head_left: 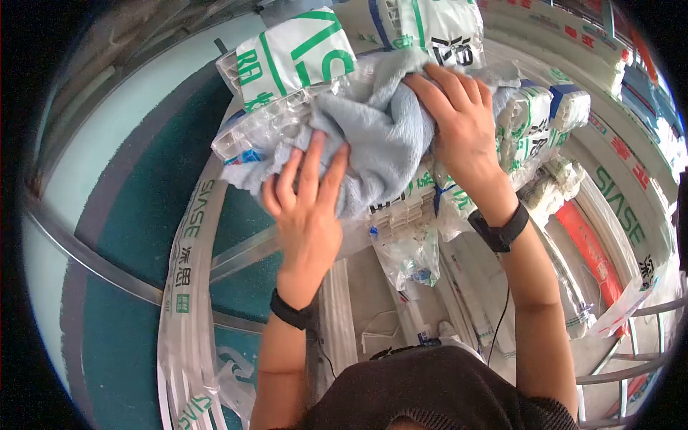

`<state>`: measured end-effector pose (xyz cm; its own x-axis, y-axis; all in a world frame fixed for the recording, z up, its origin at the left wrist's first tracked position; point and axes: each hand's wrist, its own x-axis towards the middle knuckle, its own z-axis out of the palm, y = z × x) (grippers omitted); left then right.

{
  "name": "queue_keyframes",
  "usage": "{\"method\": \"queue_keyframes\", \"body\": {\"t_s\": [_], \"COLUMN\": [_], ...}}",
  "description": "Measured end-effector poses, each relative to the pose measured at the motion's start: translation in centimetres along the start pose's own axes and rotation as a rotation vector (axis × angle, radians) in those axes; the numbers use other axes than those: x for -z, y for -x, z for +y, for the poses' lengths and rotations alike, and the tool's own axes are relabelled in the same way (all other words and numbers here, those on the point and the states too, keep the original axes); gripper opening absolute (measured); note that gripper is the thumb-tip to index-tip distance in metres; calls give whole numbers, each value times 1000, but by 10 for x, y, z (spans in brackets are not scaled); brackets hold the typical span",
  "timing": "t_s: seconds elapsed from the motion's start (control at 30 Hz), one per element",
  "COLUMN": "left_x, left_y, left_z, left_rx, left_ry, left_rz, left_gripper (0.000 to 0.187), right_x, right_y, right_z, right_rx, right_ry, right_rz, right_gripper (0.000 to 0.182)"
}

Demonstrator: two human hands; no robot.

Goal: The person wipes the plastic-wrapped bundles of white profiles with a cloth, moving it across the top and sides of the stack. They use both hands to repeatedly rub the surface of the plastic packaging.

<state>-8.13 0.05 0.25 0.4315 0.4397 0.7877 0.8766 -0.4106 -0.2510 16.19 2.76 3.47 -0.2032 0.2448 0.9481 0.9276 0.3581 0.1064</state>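
Observation:
A grey-blue fluffy cloth (380, 136) lies crumpled across the ends of plastic-wrapped bundles of white profiles. My left hand (308, 193) rests on the cloth's lower left part, its fingers spread and stretched out. Bent fingers of my right hand (459, 118) grip the bunched upper right part; the thumb is mostly hidden. Under and behind the cloth is a wrapped bundle (294, 61) with green and white printed film, its hollow ends partly covered. Another printed bundle (451, 29) sits behind it.
More wrapped profiles (534, 129) are stacked on the right. Long white profiles (188, 287) run along the left, near a metal rail (93, 251). A torn plastic wrap (408, 258) hangs below the cloth. Red wrapping (591, 247) shows at right, above curved metal bars (631, 358).

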Motion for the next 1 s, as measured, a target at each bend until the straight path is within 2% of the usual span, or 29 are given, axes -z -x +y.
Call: {"method": "queue_keyframes", "body": {"t_s": [0.03,0.07,0.17,0.27,0.33,0.47,0.6,0.67,0.73,0.8,0.83,0.9,0.97,1.0], "left_x": [-2,-6,-14,-16,-18,-21,-46,-52,-43,-30,-24,2,29,41], "left_y": [5,11,29,37,45,60,107,133,136,128,119,86,43,19], "left_z": [3,6,14,19,20,26,30,34,38,32,27,15,-6,-16], "left_rx": [9,8,30,66,82,82,56,75,108,149,172,203,131,92], "left_ry": [5,62,80,100,118,54,-2,43,106,198,244,296,241,161], "left_rz": [-13,-5,20,33,24,17,41,-22,-121,-154,-169,54,277,379], "left_gripper": [54,66,65,53,39,28,31,37,47,48,49,51,60,64], "right_x": [0,-2,-7,-12,-14,-23,-23,-20,-16,-12,-11,-9,-5,4], "right_y": [5,13,38,54,67,106,130,132,126,112,104,75,27,2], "right_z": [-2,-6,-20,-37,-47,-72,-82,-85,-85,-82,-80,-75,-69,-63], "right_rx": [1,4,-6,-100,-111,-101,-36,-32,-26,-27,-43,-136,-136,-50], "right_ry": [7,14,79,-47,-95,-159,-279,-332,-353,-387,-435,-474,-540,-470], "right_rz": [-2,2,-50,-16,-77,-167,-245,-294,-301,-313,-287,-72,245,299], "right_gripper": [42,42,42,38,39,46,46,41,38,36,38,42,47,46]}}
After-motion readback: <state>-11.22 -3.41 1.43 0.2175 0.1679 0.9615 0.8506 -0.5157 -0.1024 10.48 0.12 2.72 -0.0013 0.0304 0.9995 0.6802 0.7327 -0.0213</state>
